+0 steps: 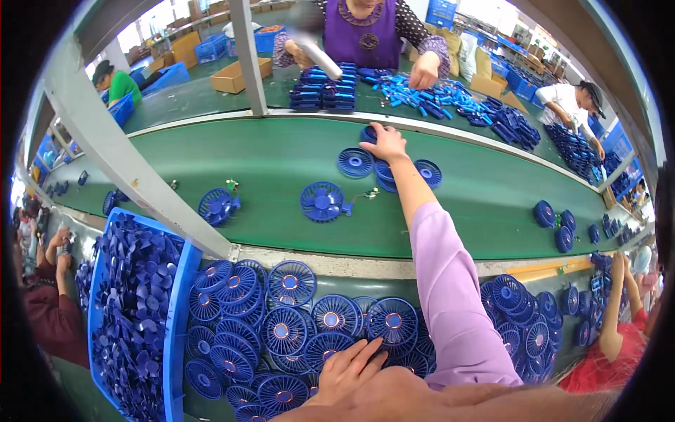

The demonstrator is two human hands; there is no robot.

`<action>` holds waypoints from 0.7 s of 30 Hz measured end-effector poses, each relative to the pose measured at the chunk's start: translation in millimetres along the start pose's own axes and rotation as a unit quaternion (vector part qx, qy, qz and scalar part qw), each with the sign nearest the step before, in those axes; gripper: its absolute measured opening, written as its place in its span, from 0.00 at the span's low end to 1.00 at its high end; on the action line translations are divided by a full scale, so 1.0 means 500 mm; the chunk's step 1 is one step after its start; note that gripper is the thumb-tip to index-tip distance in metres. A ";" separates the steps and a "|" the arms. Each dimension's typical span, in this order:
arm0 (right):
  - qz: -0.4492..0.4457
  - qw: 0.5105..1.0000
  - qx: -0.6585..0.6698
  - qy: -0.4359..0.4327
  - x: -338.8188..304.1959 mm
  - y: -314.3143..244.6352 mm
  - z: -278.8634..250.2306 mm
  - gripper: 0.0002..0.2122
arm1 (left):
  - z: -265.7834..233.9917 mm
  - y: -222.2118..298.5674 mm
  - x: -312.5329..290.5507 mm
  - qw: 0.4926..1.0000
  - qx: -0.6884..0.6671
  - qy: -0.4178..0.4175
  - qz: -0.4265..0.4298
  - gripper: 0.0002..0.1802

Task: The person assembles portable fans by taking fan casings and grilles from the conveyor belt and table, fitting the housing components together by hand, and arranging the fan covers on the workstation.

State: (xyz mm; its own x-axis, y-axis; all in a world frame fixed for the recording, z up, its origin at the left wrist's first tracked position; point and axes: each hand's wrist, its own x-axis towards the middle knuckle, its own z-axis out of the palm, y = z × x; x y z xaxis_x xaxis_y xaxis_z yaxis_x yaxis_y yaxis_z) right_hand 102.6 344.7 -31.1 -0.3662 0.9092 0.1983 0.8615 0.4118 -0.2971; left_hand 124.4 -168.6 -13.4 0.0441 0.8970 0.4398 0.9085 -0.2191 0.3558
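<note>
My right hand [388, 143], at the end of a lavender sleeve, reaches across the green conveyor belt to its far side. Its thumb and fingers close around the edge of a dark blue round fan part [367, 133]. Beside and below that hand lie more blue round fan parts, including a slatted one [356, 162] to the left and another [428, 174] to the right. My left hand [349, 371] lies with fingers stretched out over a pile of blue fan grilles [283, 333] on the near bench. Its palm is partly hidden.
Fan housings with small circuit boards [323, 202] [219, 207] rest on the belt [274, 155]. A blue crate [176, 330] of fan blades stands at the left, near a slanted grey post [119, 141]. Across the belt, a person in purple [362, 35] handles blue parts; other workers sit at both sides.
</note>
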 end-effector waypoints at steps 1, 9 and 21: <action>-0.009 1.000 -0.002 -0.005 0.001 -0.001 -0.012 0.36 | 0.004 -0.001 -0.003 1.000 0.005 -0.004 0.005 0.14; -0.218 0.972 0.082 0.005 -0.091 -0.004 -0.013 0.37 | -0.016 0.019 0.014 1.000 -0.024 0.004 -0.010 0.13; -0.263 0.963 0.035 -0.042 -0.173 0.178 -0.149 0.50 | -0.009 0.018 0.012 0.999 -0.032 0.004 0.010 0.15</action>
State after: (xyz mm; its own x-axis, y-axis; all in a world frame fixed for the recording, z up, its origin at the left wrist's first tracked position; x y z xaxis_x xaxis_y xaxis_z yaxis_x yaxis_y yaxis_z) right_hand 237.2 298.1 -5.1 -0.7748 0.5747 0.2635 0.5245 0.8170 -0.2396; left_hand 130.9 -166.7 -3.9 0.0583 0.8891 0.4539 0.8791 -0.2612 0.3987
